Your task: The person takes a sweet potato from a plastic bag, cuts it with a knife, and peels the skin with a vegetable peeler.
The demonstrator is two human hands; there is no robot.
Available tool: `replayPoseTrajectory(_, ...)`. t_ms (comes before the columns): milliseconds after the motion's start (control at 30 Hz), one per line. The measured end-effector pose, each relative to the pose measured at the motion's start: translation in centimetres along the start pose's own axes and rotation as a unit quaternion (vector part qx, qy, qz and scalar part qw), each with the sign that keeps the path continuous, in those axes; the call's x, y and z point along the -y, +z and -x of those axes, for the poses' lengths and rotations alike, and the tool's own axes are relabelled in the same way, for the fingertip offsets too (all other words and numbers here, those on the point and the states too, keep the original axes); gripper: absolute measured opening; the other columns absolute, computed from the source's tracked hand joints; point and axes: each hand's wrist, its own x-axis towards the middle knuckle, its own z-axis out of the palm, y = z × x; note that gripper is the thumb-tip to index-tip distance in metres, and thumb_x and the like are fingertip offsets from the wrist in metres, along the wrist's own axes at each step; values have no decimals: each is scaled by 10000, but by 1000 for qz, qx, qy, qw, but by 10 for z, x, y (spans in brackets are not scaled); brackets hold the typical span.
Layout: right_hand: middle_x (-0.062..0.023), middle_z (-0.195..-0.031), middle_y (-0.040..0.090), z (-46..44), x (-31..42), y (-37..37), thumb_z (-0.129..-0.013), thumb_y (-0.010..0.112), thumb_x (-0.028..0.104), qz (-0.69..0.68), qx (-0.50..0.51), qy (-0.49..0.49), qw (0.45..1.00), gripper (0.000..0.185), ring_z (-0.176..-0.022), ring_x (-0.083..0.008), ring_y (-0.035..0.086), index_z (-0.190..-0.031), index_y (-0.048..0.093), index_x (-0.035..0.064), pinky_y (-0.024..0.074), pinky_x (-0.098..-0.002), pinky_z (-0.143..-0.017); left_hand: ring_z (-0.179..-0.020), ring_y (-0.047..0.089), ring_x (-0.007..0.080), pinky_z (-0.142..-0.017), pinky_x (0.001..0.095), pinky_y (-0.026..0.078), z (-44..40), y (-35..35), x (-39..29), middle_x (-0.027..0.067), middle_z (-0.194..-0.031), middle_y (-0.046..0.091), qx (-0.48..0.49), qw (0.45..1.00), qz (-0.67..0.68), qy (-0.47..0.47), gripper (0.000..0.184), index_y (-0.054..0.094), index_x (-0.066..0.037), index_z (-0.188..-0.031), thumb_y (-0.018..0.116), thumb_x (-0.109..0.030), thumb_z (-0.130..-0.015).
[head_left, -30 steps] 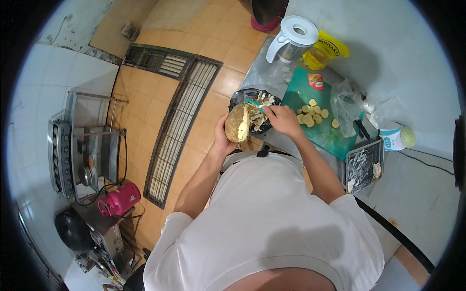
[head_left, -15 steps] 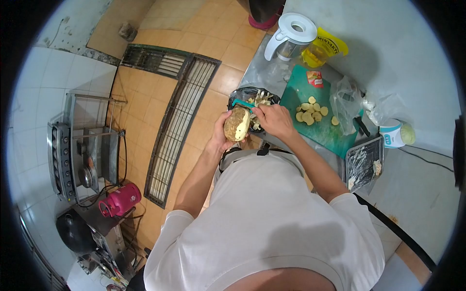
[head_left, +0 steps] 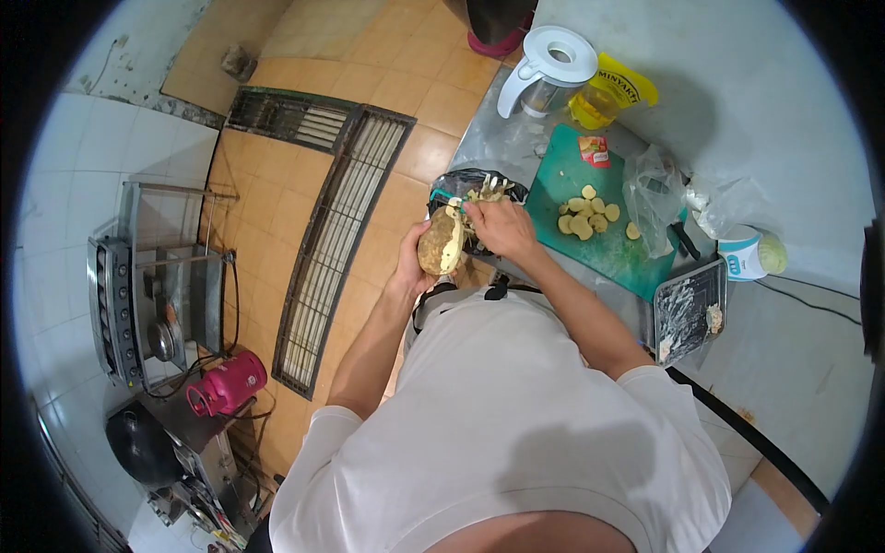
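A large brown potato [head_left: 435, 247], with a pale peeled strip down its right side, is held in my left hand [head_left: 410, 258]. My right hand [head_left: 501, 227] is closed on a teal peeler [head_left: 444, 195], whose head is at the top end of the potato. Just behind both hands, a black bag [head_left: 477, 175] holds pale and brown peelings [head_left: 489, 192]. Several pale potato slices [head_left: 584, 221] lie on a green cutting board [head_left: 608, 256] to the right of my right hand.
On the metal counter [head_left: 498, 138] stand a white-lidded jug [head_left: 560, 57] and a yellow pouch [head_left: 608, 90]. A clear plastic bag [head_left: 652, 198], a black-handled knife [head_left: 686, 241] and a smeared metal tray [head_left: 687, 313] are at the right. A pink gas cylinder [head_left: 230, 381] is at the left.
The peeler has moved left from over the bag to the potato's top end. My right hand has moved left and slightly down with it; the potato has shifted slightly left.
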Motion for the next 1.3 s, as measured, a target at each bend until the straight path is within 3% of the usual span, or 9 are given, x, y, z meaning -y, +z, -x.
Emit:
replayPoseTrajectory(67, -264, -832, 671, -6, -8, 5, -973, 455, 472, 26, 11, 27, 999, 505, -824, -446, 661, -859, 730, 64, 526, -521, -761, -720, 687, 262, -542, 423, 600, 6, 8, 1, 141, -926, 673, -43, 999, -9, -10, 523, 560, -28, -1194, 459, -462, -918)
replayPoseTrajectory(167, -263, -851, 680, -5, -15, 7, -968, 454, 481, 55, 21, 35, 998, 530, -838, -440, 669, -840, 733, 49, 530, -518, -777, -976, 673, 204, -806, 347, 578, 2, -3, 6, 111, -1160, 646, 27, 998, -48, 5, 505, 498, -46, -1334, 508, -348, -928)
replayPoseTrajectory(300, -248, -874, 684, -2, -12, -10, -955, 480, 462, 79, 17, 33, 996, 480, -838, -433, 669, -897, 716, 48, 525, -532, -757, -999, 665, 196, -838, 366, 566, -1, -5, 7, 98, -1194, 631, 70, 996, -54, 32, 527, 455, -46, -1375, 514, -318, -927)
replayPoseTrajectory(400, -242, -870, 679, 5, -9, -20, -954, 484, 446, 48, -10, 9, 999, 441, -844, -436, 661, -924, 698, 62, 518, -541, -748, -993, 668, 207, -827, 368, 567, -1, -9, 12, 110, -1189, 636, 32, 997, -41, 48, 529, 472, -41, -1357, 508, -344, -925)
replayPoseTrajectory(533, -224, -861, 679, 14, -18, -16, -951, 504, 435, 41, -70, 1, 997, 408, -854, -428, 656, -909, 686, 72, 508, -549, -745, -871, 681, 273, -675, 446, 589, -2, -13, 14, 142, -1066, 662, 2, 998, -34, 52, 564, 525, -40, -1276, 456, -464, -911)
replayPoseTrajectory(633, -218, -882, 682, 17, -23, -21, -942, 531, 430, 13, 2, 45, 999, 396, -863, -413, 658, -902, 680, 65, 510, -537, -738, -821, 684, 285, -647, 464, 588, -6, -17, 13, 149, -1051, 668, 7, 998, -18, 62, 583, 536, -37, -1267, 429, -490, -915)
replayPoseTrajectory(833, -219, -727, 647, 25, -25, -18, -953, 531, 395, -124, -33, -52, 990, 368, -725, -434, 634, -871, 657, 59, 491, -525, -645, -754, 683, 300, -559, 429, 572, -3, 2, 10, 162, -970, 677, 58, 997, 33, 49, 611, 572, -40, -1207, 411, -546, -905)
replayPoseTrajectory(933, -206, -663, 622, 35, -7, -35, -958, 534, 370, -104, -53, -136, 984, 343, -659, -439, 615, -857, 639, 59, 472, -524, -591, -725, 681, 308, -529, 425, 561, -7, 2, 12, 168, -943, 674, 56, 997, 29, 52, 625, 579, -35, -1182, 410, -565, -899)
replayPoseTrajectory(1300, -219, -676, 631, 36, 17, -41, -957, 538, 355, -14, -70, -119, 990, 341, -654, -434, 630, -841, 607, 42, 492, -525, -590, -724, 679, 331, -584, 435, 583, 1, 7, -9, 164, -947, 672, 112, 992, -30, 53, 594, 564, -15, -1191, 468, -518, -891)
